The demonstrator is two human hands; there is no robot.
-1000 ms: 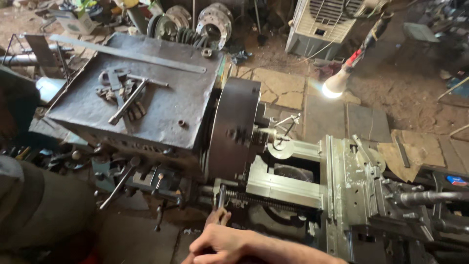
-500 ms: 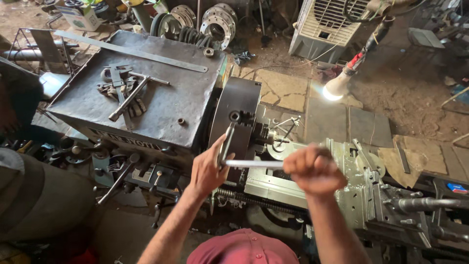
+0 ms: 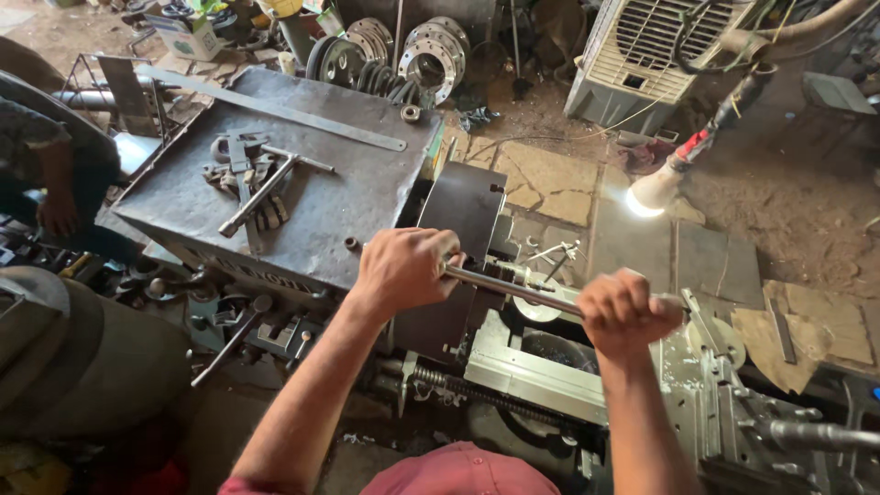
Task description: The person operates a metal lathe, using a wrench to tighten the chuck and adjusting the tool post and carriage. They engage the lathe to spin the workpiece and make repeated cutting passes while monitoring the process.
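Observation:
My left hand (image 3: 400, 268) and my right hand (image 3: 626, 312) both grip the steel cross-bar of a chuck key (image 3: 522, 288) held level over a lathe. The key sits at the dark round chuck (image 3: 467, 216), which my left fist partly covers. A small workpiece and tool post (image 3: 541, 270) lie just beyond the bar. The grey headstock cover (image 3: 330, 197) is left of my left hand.
Wrenches and a T-handle tool (image 3: 252, 179) lie on the headstock. A lit work lamp (image 3: 653, 191) hangs right of the chuck. The carriage (image 3: 715, 394) and lead screw (image 3: 477, 392) lie below. Another person's arm (image 3: 55, 183) is far left. Flanges (image 3: 431, 50) and a cooler (image 3: 655, 50) stand behind.
My hands rose from below the lathe and took the chuck key. Since half a second ago the bar has swung up toward level, with my left fist now over the chuck.

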